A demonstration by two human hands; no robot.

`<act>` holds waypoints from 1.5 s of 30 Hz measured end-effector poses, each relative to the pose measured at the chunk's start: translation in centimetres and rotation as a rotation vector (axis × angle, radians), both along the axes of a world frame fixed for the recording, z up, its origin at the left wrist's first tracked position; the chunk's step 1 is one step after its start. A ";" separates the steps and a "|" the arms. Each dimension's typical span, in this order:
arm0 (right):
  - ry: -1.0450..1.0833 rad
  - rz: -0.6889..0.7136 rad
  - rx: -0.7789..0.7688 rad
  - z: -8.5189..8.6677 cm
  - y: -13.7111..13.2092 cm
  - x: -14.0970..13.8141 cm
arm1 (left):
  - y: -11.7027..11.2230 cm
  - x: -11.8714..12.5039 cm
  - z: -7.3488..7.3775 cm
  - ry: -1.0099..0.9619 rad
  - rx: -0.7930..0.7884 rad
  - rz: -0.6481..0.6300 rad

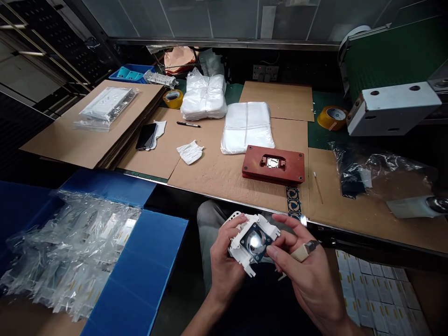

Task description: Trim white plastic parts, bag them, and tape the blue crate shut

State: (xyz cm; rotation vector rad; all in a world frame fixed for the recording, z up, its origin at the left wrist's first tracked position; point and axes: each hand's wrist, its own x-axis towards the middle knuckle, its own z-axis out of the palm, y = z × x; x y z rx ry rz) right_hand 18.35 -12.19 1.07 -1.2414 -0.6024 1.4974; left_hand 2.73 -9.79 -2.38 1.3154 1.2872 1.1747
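Left hand (226, 261): white plastic housing (240, 255) is held above the lap (207, 226), probably for steadiness.
Right hand (308, 275): slim beige tool (300, 253) is tucked across, apparently so fingertips (271, 251) are freed beside the black square frame (248, 233).

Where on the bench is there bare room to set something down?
Bare cardboard lies between the crumpled white scrap and red block; another patch lies between the cotton swab and bottle, in front of the clear bag. Crowded: back left, around the tied white bundle and yellow tape roll.
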 end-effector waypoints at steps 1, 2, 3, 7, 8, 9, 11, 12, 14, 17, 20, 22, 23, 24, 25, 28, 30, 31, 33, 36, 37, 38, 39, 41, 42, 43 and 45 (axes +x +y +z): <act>0.006 -0.002 -0.004 0.0 0.0 0.0 | 0.0 0.0 0.0 -0.001 0.005 -0.002; 0.012 -0.003 -0.006 0.0 0.1 0.0 | 0.0 0.0 0.0 -0.002 0.009 -0.003; 0.017 -0.004 -0.006 -0.1 0.1 0.0 | 0.0 0.1 0.0 -0.002 0.017 -0.003; 0.033 -0.007 -0.011 -0.1 0.2 -0.1 | 0.1 0.1 0.0 0.005 0.036 -0.002; 0.034 -0.008 -0.013 -0.1 0.2 0.0 | 0.1 0.1 0.0 0.004 0.033 -0.003; 0.032 -0.008 -0.017 -0.1 0.2 0.0 | 0.1 0.2 0.0 0.000 0.028 -0.002; 0.026 -0.004 -0.022 -0.1 0.2 0.0 | 0.1 0.2 0.0 -0.009 0.018 -0.001; 0.022 -0.002 -0.026 -0.1 0.2 0.0 | 0.0 0.2 -0.1 -0.013 0.015 -0.001; 0.020 -0.006 -0.030 -0.1 0.2 0.0 | 0.0 0.2 -0.2 -0.019 0.024 -0.004; 0.029 -0.006 -0.034 -0.2 0.2 0.0 | 0.0 0.2 -0.5 -0.012 0.039 -0.003; 0.047 -0.004 -0.038 -0.4 0.3 0.1 | 0.1 0.2 -0.7 -0.001 0.060 -0.011; 0.053 -0.009 -0.041 -0.5 0.3 0.1 | 0.1 0.2 -0.8 0.007 0.076 -0.023; 0.055 -0.010 -0.045 -0.5 0.4 0.1 | 0.1 0.3 -0.8 0.014 0.081 -0.025; 0.055 -0.010 -0.050 -0.6 0.4 0.1 | 0.1 0.3 -0.8 0.020 0.086 -0.022; 0.053 -0.010 -0.055 -0.5 0.5 0.1 | 0.1 0.3 -0.8 0.024 0.092 -0.017; 0.040 -0.006 -0.063 -0.5 0.6 0.2 | 0.1 0.2 -1.0 0.031 0.108 -0.008; 0.026 0.001 -0.059 -0.4 0.6 0.3 | 0.1 0.2 -1.2 0.046 0.119 -0.014; 0.019 0.004 -0.057 -0.5 0.5 0.4 | 0.1 0.1 -1.3 0.060 0.125 -0.021; 0.012 0.009 -0.056 -0.6 0.5 0.6 | 0.1 0.1 -1.5 0.087 0.141 -0.031; 0.015 0.020 -0.057 -0.7 0.6 0.7 | 0.1 0.1 -1.7 0.112 0.161 -0.043; 0.017 0.023 -0.057 -0.7 0.6 0.7 | 0.1 0.2 -1.8 0.117 0.161 -0.045; 0.017 0.023 -0.057 -0.7 0.7 0.7 | 0.1 0.2 -1.7 0.122 0.158 -0.046; 0.011 0.022 -0.059 -0.6 0.7 0.6 | 0.1 0.3 -1.7 0.124 0.151 -0.047; -0.018 0.033 -0.070 -0.5 0.8 0.6 | 0.1 0.5 -1.3 0.115 0.130 -0.045; -0.039 0.050 -0.075 -0.5 0.7 0.7 | 0.1 0.5 -1.1 0.104 0.112 -0.043; -0.059 0.069 -0.072 -0.6 0.7 1.0 | 0.2 0.6 -0.8 0.088 0.090 -0.038; -0.098 0.083 -0.042 -1.1 0.7 1.8 | 0.4 0.6 -0.3 0.046 0.019 -0.014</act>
